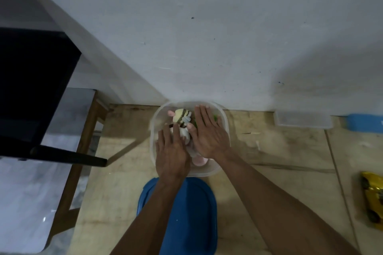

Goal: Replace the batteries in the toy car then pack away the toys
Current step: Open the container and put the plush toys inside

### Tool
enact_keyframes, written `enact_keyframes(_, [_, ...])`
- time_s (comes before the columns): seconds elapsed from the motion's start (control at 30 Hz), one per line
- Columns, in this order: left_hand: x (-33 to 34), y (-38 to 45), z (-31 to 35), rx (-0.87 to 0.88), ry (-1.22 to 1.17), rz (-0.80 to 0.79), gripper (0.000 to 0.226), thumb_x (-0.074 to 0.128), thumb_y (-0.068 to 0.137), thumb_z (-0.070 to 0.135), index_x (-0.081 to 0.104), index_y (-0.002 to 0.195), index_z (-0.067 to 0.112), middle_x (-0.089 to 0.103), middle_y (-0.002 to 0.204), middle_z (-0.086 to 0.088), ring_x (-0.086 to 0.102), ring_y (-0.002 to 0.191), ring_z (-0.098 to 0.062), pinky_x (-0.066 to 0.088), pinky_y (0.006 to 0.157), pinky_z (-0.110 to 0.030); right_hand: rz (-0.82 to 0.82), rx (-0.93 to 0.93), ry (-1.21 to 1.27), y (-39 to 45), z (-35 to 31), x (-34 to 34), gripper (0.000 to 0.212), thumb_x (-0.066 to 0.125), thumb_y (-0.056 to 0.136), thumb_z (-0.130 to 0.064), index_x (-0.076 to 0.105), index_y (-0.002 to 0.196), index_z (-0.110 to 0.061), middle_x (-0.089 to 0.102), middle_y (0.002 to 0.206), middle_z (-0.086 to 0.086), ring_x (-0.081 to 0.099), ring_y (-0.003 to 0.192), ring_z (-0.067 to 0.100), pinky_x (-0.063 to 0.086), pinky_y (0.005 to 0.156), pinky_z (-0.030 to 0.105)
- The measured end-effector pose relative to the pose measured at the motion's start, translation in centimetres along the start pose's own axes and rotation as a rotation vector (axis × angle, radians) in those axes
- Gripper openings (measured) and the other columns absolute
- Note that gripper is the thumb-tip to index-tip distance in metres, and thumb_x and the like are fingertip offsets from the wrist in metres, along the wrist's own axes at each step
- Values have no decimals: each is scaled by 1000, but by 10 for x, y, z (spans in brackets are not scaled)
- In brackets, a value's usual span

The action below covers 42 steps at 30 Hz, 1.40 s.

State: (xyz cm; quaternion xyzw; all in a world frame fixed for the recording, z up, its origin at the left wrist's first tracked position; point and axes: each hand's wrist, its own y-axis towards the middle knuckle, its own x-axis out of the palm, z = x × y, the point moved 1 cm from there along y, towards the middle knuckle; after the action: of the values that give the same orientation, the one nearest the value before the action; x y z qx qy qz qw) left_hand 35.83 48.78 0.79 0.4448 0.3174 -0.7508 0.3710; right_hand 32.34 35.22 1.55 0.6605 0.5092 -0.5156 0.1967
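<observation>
A clear plastic tub (pixel 222 119) stands on the wooden table against the wall and holds soft toys. A cream toy with dark stripes (pixel 182 117) lies at the top of the pile, with a white and pink toy (pixel 199 160) under it. Both my hands lie flat, palms down, on the toys inside the tub. My left hand (pixel 172 151) covers the near left side and my right hand (pixel 209 133) covers the right side. A gold toy car (pixel 373 198) lies on the table at the far right edge.
The blue lid (pixel 192 213) lies on the table just in front of the tub, under my forearms. A second clear container (pixel 303 120) and a blue object (pixel 364 122) stand by the wall at right. At left, a black chair (pixel 35 89) sits beyond the table's edge.
</observation>
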Motion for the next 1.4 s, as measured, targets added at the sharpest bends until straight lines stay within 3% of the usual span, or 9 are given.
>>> enact_keyframes(0.13, [-12, -4, 6, -21, -20, -23, 68, 21, 93, 32, 22, 157, 7, 28, 158, -23, 25, 147, -38, 29, 118, -47, -9, 0, 40, -1, 0, 1, 63, 12, 105, -51, -3, 159, -23, -8, 167, -4, -13, 153, 15, -4, 124, 47])
enact_keyframes(0.33, [-18, -4, 1, 60, -94, -13, 66, 15, 98, 37, 19, 159, 12, 27, 160, -21, 25, 148, -35, 27, 119, -49, 301, 6, 129, -17, -8, -19, 66, 4, 100, -52, 19, 158, -24, 15, 167, 1, 6, 155, 19, 12, 124, 42])
enact_keyframes(0.47, [-32, -14, -2, 150, -218, 97, 55, 26, 105, 32, 32, 154, 8, 35, 155, -23, 35, 142, -37, 35, 115, -50, 321, 102, 278, -36, -15, -28, 61, 15, 101, -48, 20, 158, -26, 14, 167, 2, 8, 154, 18, 14, 124, 45])
enact_keyframes(0.63, [-51, -39, -24, 142, -309, 264, 48, 41, 105, 31, 41, 148, 8, 44, 146, -25, 46, 133, -40, 44, 106, -51, 548, 115, 409, -85, -30, -15, 53, 34, 103, -38, 38, 151, -16, 37, 158, 8, 31, 146, 22, 32, 117, 45])
enact_keyframes(0.77, [-50, -80, -57, 64, -256, 249, 55, 40, 103, 38, 43, 147, 5, 45, 146, -28, 43, 134, -43, 42, 108, -54, 659, 147, 392, -143, -36, 18, 50, 45, 102, -35, 41, 148, -17, 42, 151, 10, 41, 139, 26, 42, 109, 47])
enact_keyframes(0.9, [-30, -131, -81, -139, -242, 73, 59, 41, 102, 43, 35, 153, 14, 37, 153, -24, 38, 138, -43, 41, 107, -57, 564, 311, 378, -197, -32, 67, 52, 47, 100, -39, 38, 147, -21, 43, 146, 11, 43, 132, 31, 43, 106, 48])
enact_keyframes(1.07, [-15, -182, -92, -424, -196, -141, 61, 46, 102, 41, 26, 153, 14, 39, 148, -21, 36, 134, -42, 41, 103, -57, 226, 557, 496, -236, -19, 107, 59, 48, 102, -34, 26, 155, -23, 34, 156, 9, 31, 141, 29, 31, 114, 44])
enact_keyframes(1.2, [-11, -195, -97, -474, -180, -203, 61, 47, 103, 41, 29, 152, 10, 34, 150, -23, 31, 134, -43, 35, 105, -53, 149, 546, 609, -246, -25, 117, 58, 46, 103, -35, 26, 155, -20, 34, 157, 6, 29, 143, 29, 27, 117, 42])
enact_keyframes(1.4, [-10, -208, -108, -578, -275, -183, 60, 55, 99, 43, 41, 147, 11, 39, 144, -24, 32, 133, -45, 36, 106, -57, 124, 675, 735, -256, -22, 125, 57, 52, 100, -40, 36, 151, -20, 36, 153, 8, 36, 139, 30, 39, 112, 45])
